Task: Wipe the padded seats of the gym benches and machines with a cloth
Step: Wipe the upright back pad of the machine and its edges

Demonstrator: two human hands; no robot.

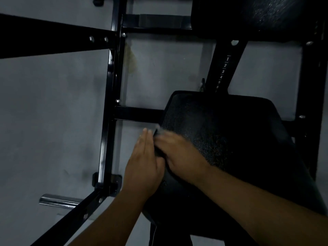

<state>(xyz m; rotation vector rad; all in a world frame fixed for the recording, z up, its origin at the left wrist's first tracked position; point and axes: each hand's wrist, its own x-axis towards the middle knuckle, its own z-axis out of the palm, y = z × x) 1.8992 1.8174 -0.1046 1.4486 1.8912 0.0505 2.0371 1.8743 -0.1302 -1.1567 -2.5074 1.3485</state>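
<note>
1. Right now both hands meet at the left edge of the padded seat [230, 139], which is black and textured and fills the lower right of the view.
2. The left hand [142, 164] is flat with its fingers straight and together. It stands edge-on against the seat's left side, touching the cloth.
3. The right hand [181, 157] lies on the seat surface just beside the left hand, reaching in from the lower right. It's motion-blurred, so I can't tell if the fingers curl round the cloth or just press it.
4. The cloth [157, 139] is a dark strip sandwiched between the two hands at the seat's left rim. A paler tip shows near the fingertips, and the rest is hidden.
5. The seat sits on a black steel frame [110, 103]. A crossbar [136, 114] runs from the frame's upright to the seat's left side.
6. A slanted adjustment post [224, 68] with white numbers rises behind the seat.
7. A second black pad [257, 13] is at top right, well apart from the hands.
8. A chrome peg [58, 201] sticks out low on the left, near the frame's bolted joint.
9. The floor [44, 112] is grey, with a yellowish stain near the upright. Lighting is dim.
</note>
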